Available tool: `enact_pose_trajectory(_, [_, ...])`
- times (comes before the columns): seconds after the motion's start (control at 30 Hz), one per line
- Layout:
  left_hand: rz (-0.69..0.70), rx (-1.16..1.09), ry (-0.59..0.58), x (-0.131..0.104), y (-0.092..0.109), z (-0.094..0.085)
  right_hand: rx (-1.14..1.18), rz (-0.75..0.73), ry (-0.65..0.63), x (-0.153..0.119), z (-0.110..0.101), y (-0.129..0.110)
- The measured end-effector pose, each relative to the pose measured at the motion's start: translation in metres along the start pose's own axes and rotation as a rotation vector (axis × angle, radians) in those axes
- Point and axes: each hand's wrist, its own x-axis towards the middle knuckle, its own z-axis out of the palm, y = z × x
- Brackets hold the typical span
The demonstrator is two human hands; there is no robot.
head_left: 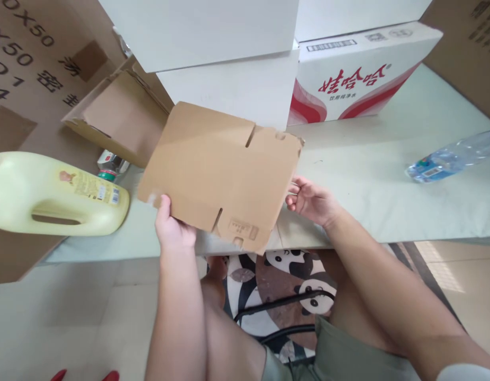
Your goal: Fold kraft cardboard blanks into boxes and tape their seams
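Gripping one flat brown cardboard piece [221, 169]: my left hand [174, 228]. My right hand [311, 203]: released, fingers loosely curled, just beside its right edge.

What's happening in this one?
A person's left hand holds a flat piece of cardboard by its near edge, thumb on top, over the table. The right hand, fingers loosely bent, is at the cardboard's right edge; whether it touches is unclear. White boxes stand behind, a yellow jug lies to the left, and a clear bottle lies to the right.
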Motion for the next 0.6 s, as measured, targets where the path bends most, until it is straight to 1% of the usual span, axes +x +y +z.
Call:
enact_pose_trajectory(0.07, [-0.014,-0.005,0.004,-0.001,-0.004,0.001,0.034,-0.008,-0.055,-0.003,0.005,0.0])
enact_pose_trajectory(0.13, [-0.049,0.004,-0.008,-0.004,-0.006,0.003,0.004,-0.001,-0.032,-0.006,0.009,0.004])
enact_pose_trajectory(0.2, [-0.078,0.004,-0.045,-0.011,-0.005,0.005,-0.065,0.009,0.01,-0.009,0.01,0.009])
enact_pose_trajectory(0.27, [-0.068,-0.033,-0.126,-0.019,-0.001,0.006,-0.106,-0.003,0.04,-0.014,0.008,0.014])
enact_pose_trajectory(0.37, [-0.043,-0.107,-0.3,-0.027,0.006,0.008,-0.106,-0.051,0.094,-0.025,0.002,0.012])
enact_pose_trajectory(0.4, [-0.059,-0.113,-0.337,-0.028,0.007,0.008,-0.109,-0.076,0.119,-0.03,0.001,0.008])
enact_pose_trajectory(0.43, [-0.085,-0.114,-0.349,-0.028,0.008,0.008,-0.119,-0.111,0.148,-0.037,-0.001,0.003])
enact_pose_trajectory(0.53, [-0.139,-0.128,-0.315,-0.027,0.008,0.011,-0.196,-0.258,0.252,-0.066,-0.01,-0.022])
enact_pose_trajectory(0.6, [-0.156,-0.148,-0.303,-0.028,0.008,0.014,-0.316,-0.378,0.341,-0.092,-0.025,-0.046])
